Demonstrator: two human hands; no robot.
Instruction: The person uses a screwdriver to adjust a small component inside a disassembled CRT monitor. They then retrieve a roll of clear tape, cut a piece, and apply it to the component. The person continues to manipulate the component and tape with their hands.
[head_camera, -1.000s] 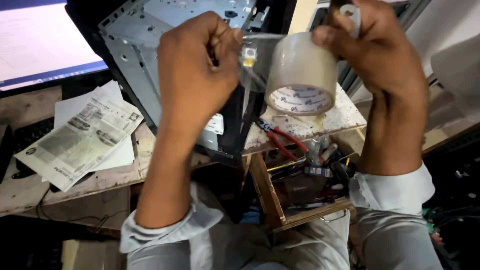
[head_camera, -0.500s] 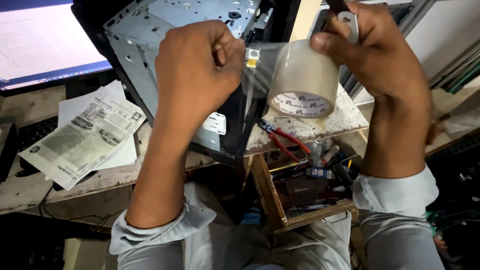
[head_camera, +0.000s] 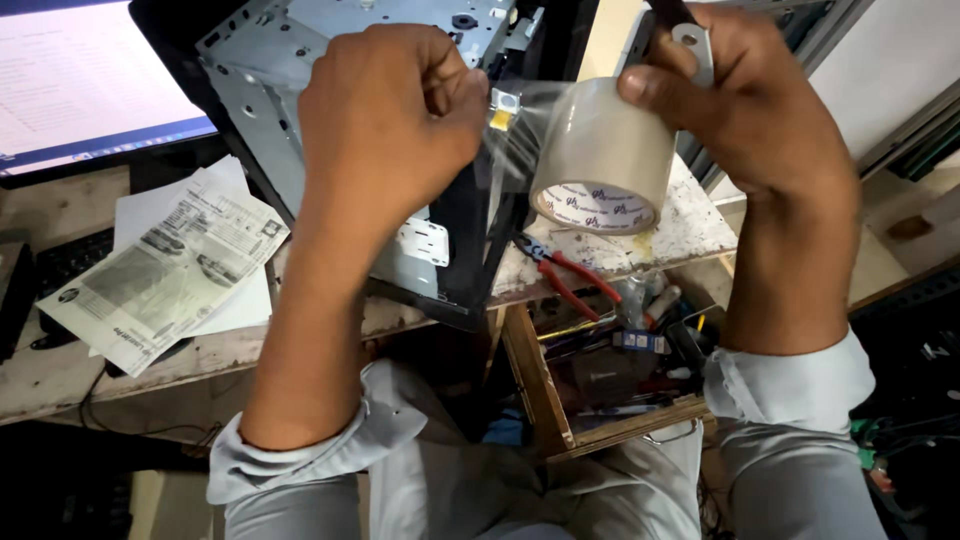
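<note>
Head view: right hand (head_camera: 760, 120) is gripping a roll of clear tape (head_camera: 600, 160), core axis tilted toward the camera, while left hand (head_camera: 390, 120), clenched, is pinching the free strip (head_camera: 515, 135) stretching leftward above the metal chassis (head_camera: 330, 60).

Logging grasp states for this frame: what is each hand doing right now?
Left hand: closed, pinching the free end of the clear tape strip.
Right hand: closed on the tape roll, with a small metal tool held against it.
</note>
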